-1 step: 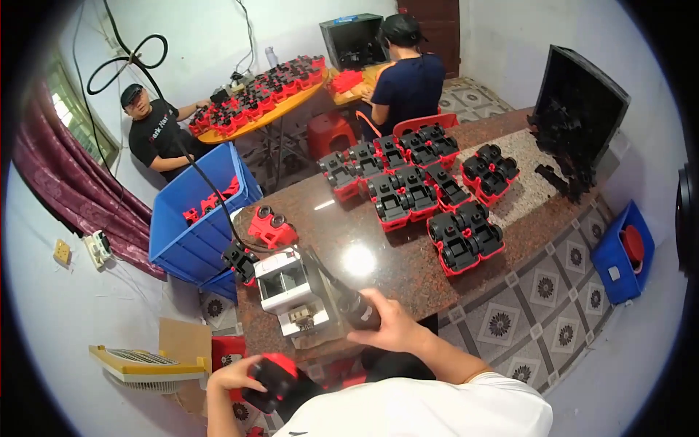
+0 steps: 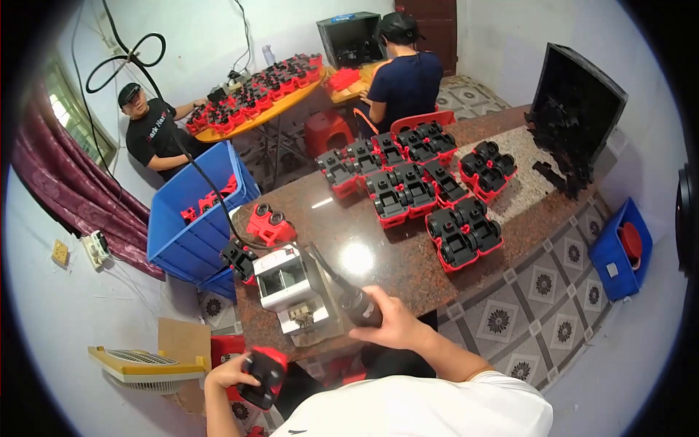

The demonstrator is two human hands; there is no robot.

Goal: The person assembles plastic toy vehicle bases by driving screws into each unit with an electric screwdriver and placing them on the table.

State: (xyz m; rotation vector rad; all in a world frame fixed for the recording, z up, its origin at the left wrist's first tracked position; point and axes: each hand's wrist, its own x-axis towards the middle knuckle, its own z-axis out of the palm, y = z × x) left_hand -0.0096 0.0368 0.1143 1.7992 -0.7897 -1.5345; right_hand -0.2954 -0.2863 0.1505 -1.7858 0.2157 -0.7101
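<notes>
My right hand [image 2: 389, 320] is wrapped round the thick black handle of an electric screwdriver [image 2: 362, 309]. Its thin end points away to the upper left, beside a white screw feeder [image 2: 285, 280] with a dark window. Below the table's near left corner, my left hand [image 2: 231, 371] grips a red and black toy car [image 2: 263, 377], black side mostly facing up. Behind the feeder sits a red toy car body [image 2: 271, 224] with two dark round wheels. A small black and red part [image 2: 239, 262] lies against the feeder's left side.
Rows of toy cars [image 2: 408, 191] stand on the stone table [image 2: 324, 218]. A black crate [image 2: 579, 98] spills black parts at right. Blue bins [image 2: 171, 233] [image 2: 604, 255] stand either side. Two people [image 2: 404, 84] [image 2: 156, 131] work beyond; a cable hangs at left.
The toy car in my left hand has tilted slightly and shifted a little to the left. My right hand keeps its hold on the screwdriver, nearly in place.
</notes>
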